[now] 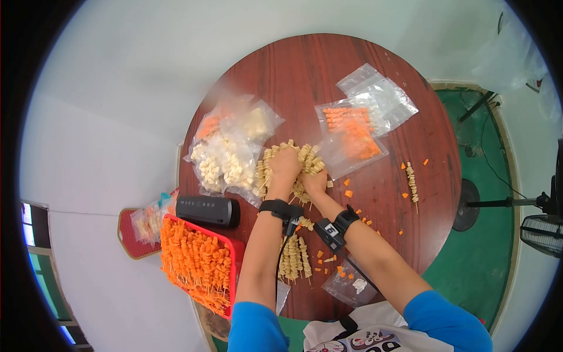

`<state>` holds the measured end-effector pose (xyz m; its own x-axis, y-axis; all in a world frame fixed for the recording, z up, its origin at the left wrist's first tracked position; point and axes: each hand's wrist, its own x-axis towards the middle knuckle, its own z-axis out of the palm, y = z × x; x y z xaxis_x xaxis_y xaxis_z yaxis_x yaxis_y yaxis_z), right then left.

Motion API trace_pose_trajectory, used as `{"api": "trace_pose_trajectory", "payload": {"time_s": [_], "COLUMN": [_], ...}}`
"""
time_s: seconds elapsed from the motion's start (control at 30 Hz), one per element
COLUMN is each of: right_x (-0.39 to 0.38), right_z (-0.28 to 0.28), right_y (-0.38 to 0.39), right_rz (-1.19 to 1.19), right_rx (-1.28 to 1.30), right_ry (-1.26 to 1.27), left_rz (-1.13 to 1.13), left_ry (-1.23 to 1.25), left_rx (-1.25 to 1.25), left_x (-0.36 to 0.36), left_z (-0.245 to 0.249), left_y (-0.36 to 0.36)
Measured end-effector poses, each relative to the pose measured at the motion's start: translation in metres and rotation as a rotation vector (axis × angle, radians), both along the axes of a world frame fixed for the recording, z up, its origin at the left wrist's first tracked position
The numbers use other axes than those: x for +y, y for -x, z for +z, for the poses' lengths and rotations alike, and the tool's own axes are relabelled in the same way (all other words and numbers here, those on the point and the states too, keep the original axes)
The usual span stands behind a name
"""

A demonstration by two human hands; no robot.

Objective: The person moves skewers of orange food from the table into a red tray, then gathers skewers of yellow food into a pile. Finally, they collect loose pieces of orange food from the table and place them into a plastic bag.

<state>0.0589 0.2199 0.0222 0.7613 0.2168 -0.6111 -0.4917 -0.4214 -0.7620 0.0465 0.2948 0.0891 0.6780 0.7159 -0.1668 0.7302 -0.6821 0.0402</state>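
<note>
My left hand [284,165] is bent over a heap of pale skewers [308,157] at the middle of the round table, its fingers curled down among them and mostly hidden. Close on its right, my right hand [315,182] reaches into the same heap, its fingertips also covered by skewers. Both wrists wear black straps with small devices. Nearer to me, below the hands, lies a row of pale skewers [293,260].
Left: bags of pale pieces [226,164], a black speaker [208,212], a red basket [237,252] of orange skewers [196,261]. Right: a bag of orange skewers [352,132], empty bags [387,102], one pale skewer [412,183], orange scraps. A fan [541,234] stands beyond the table [293,64].
</note>
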Motion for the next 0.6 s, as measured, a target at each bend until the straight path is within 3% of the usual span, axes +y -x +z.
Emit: {"api": "trace_pose_trajectory", "payload": {"time_s": [0.13, 0.2, 0.23, 0.3, 0.33, 0.4, 0.43, 0.5, 0.53, 0.6], "right_x": [0.011, 0.01, 0.005, -0.012, -0.01, -0.006, -0.008, -0.016, -0.023, -0.038], "right_z": [-0.063, -0.091, -0.072, -0.01, -0.014, -0.02, -0.019, -0.009, 0.001, 0.017], "right_y": [-0.003, -0.01, -0.016, -0.031, -0.033, -0.034, -0.033, -0.032, -0.033, -0.031], "right_rz": [0.048, 0.175, 0.178, 0.153, 0.152, 0.223, 0.225, 0.286, 0.285, 0.359], "right_rx": [-0.176, -0.097, -0.096, 0.501, 0.502, 0.689, 0.69, 0.737, 0.732, 0.467], "right_ry": [-0.04, -0.255, -0.253, -0.429, -0.427, -0.367, -0.366, -0.601, -0.6, -0.512], "left_rz": [0.075, 0.277, 0.281, 0.294, 0.295, 0.11, 0.035, 0.039, 0.04, 0.048], "left_ry": [0.213, 0.345, 0.347, 0.231, 0.233, -0.055, -0.111, -0.148, -0.183, -0.165], "left_rx": [0.034, -0.517, -0.517, -0.678, -0.676, -0.359, -0.375, -0.322, -0.266, -0.29], "left_x": [-0.007, -0.019, -0.029, -0.057, -0.074, -0.105, -0.105, -0.094, -0.088, -0.076], "left_z": [0.003, 0.006, 0.0, -0.018, -0.023, -0.034, -0.04, -0.047, -0.047, -0.046], "left_y": [0.006, 0.02, 0.032, 0.06, 0.065, 0.066, 0.066, 0.067, 0.066, 0.067]}}
